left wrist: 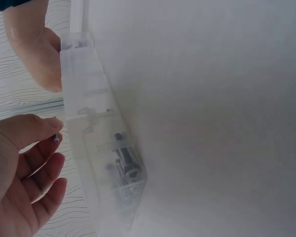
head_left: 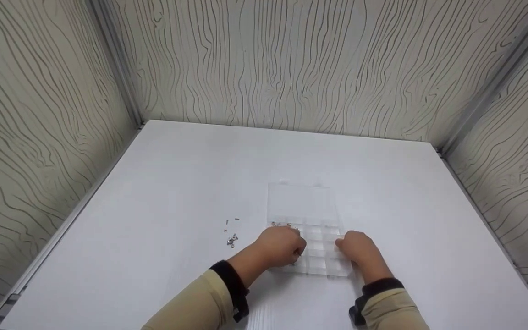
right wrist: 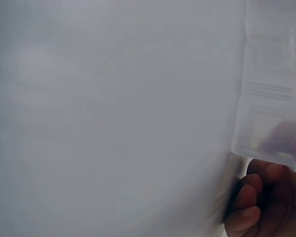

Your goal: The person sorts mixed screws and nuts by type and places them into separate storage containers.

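Observation:
A clear plastic compartment box (head_left: pixel 315 250) lies on the table with its lid (head_left: pixel 301 200) folded back away from me. Over the box's left compartments is my left hand (head_left: pixel 283 246). Its thumb and index finger pinch a small metal screw (left wrist: pixel 55 138), while the other fingers curl loosely. Through the box wall, the left wrist view shows several metal bolts and fasteners (left wrist: pixel 126 160) in one corner. My right hand (head_left: pixel 359 250) grips the box's right side wall, with the thumb behind the clear plastic and the fingers outside. Small fasteners also sit in the far left compartment (head_left: pixel 275 224).
Left of the box, a small pile of fasteners (head_left: pixel 232 241) and several loose screws (head_left: pixel 227 222) lie on the white table (head_left: pixel 190 169). Wood-patterned panels (head_left: pixel 273 64) stand around the table's back and sides.

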A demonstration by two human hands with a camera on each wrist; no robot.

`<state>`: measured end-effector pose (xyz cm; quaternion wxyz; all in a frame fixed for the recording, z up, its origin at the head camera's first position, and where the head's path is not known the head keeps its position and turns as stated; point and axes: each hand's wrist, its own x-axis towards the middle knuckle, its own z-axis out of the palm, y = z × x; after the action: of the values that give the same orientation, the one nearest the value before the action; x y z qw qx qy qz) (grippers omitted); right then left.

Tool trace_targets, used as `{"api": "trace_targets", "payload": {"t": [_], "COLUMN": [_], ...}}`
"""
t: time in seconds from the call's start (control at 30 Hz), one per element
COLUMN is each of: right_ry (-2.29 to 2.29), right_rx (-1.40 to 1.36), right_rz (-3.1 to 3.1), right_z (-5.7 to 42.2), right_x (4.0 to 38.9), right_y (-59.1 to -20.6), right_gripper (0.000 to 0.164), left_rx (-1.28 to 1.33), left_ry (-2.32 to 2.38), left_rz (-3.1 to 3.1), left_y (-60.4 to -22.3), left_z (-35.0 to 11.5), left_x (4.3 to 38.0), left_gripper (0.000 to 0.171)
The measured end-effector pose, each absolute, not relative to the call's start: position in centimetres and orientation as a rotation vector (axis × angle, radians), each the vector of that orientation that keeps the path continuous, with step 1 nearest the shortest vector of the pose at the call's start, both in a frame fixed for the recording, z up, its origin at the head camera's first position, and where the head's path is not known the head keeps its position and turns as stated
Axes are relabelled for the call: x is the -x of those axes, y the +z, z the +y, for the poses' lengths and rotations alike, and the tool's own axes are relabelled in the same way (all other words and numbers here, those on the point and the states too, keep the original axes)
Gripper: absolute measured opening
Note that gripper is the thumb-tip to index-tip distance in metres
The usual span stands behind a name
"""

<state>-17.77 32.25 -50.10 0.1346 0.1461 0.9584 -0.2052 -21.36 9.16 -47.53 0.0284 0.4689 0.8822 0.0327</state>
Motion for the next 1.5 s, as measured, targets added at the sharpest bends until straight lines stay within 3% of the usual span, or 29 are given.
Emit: {"api": "trace_targets", "payload": {"t": [0.27, 0.43, 0.6, 0.8, 0.9, 1.5], "right_ry": [-0.574, -0.588, -0.582, -0.576, -0.589, -0.598], "right_rx": [-0.398, -0.401, -0.409, -0.423, -0.438, -0.438], "right_rz": [2.795, 2.8, 2.793, 2.761, 2.752, 2.759], "right_z": [32.4, 32.4, 32.4, 32.4, 32.4, 32.3], "right_x": [17.7, 17.7, 17.7, 17.7, 17.7, 17.7], "right_y": [-50.0, -50.1, -50.1, -50.0, -50.1, -49.9], "right_gripper": [0.031, 0.03, 0.03, 0.031, 0.031, 0.03], "left_rx": [-1.415, -1.263, -0.896, -0.384, -0.251, -0.331], "left_ry": [0.125, 0.306, 0.489, 0.517, 0.505, 0.214], "left_rz": [2.692, 2.745, 2.862, 2.904, 2.917, 2.84], "left_y": [-47.4, -46.9, -46.9, -46.9, -47.2, -49.3], "left_z": [9.0, 7.7, 5.7, 2.7, 1.4, 0.5], "left_x": [21.4, 22.7, 24.9, 27.4, 28.2, 28.6], "left_gripper": [0.004, 0.005, 0.006, 0.033, 0.034, 0.023]}}
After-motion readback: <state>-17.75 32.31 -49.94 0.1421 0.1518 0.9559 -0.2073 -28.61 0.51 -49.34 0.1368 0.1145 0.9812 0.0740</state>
